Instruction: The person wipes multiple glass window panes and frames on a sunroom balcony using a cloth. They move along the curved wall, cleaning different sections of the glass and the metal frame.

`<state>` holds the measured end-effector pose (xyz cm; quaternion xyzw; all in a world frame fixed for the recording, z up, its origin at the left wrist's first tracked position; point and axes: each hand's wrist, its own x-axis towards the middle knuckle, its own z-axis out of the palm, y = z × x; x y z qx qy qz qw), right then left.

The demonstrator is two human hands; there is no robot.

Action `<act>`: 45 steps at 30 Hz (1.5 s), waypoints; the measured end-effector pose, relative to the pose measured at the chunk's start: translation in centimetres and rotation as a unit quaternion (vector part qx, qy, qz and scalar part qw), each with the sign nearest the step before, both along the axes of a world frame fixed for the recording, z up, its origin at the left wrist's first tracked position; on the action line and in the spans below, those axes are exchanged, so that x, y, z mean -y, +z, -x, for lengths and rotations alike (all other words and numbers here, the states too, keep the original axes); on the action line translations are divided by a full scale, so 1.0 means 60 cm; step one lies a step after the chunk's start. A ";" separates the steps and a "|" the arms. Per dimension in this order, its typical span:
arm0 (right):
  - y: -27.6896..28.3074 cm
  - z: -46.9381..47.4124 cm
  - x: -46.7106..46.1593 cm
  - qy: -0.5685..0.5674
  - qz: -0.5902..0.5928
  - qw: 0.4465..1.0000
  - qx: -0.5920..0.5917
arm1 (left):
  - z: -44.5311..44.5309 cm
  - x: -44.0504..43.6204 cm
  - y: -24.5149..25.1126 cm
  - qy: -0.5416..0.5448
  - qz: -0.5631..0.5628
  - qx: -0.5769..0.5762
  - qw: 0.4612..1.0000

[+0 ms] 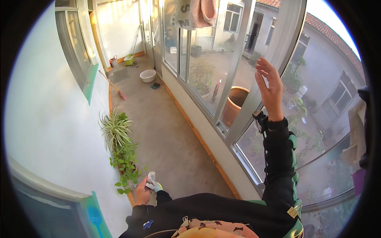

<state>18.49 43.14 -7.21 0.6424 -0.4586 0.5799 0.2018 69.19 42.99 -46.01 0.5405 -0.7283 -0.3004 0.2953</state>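
Low in the picture, my left hand (142, 192) grips a crumpled whitish cloth (151, 181) with a yellow-green patch at its lower edge. A small dark piece beside the cloth is partly cut off by my jacket. My right hand (270, 86) is raised, its fingers spread a little and holding nothing. Behind that hand is the metal frame (244, 116) of a sliding window; whether palm and frame touch, I cannot tell. Strapped to my right wrist is a small black device (260, 121) with a cable. Part of the window beside the frame stands open.
Along the left wall are a spider plant (117, 128) and leafy potted plants (126, 163). Farther down the concrete floor (166, 134) lie a white basin (148, 76), a red-bladed shovel (121, 94) and a green mop bucket (129, 60). Towels (198, 13) hang above. Outside stands a large brown pot (232, 110).
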 end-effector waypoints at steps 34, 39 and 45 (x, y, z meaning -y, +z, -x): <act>-0.193 0.451 0.494 0.181 0.259 0.673 0.669 | -0.027 1.018 0.002 -0.177 -0.060 -0.072 0.980; -0.341 0.541 0.478 0.048 0.337 0.624 0.703 | 0.130 1.118 0.078 -0.296 -0.004 -0.074 0.952; -0.457 0.376 0.536 -0.165 0.342 0.554 0.741 | 0.354 1.102 0.307 -0.632 0.041 -0.189 0.750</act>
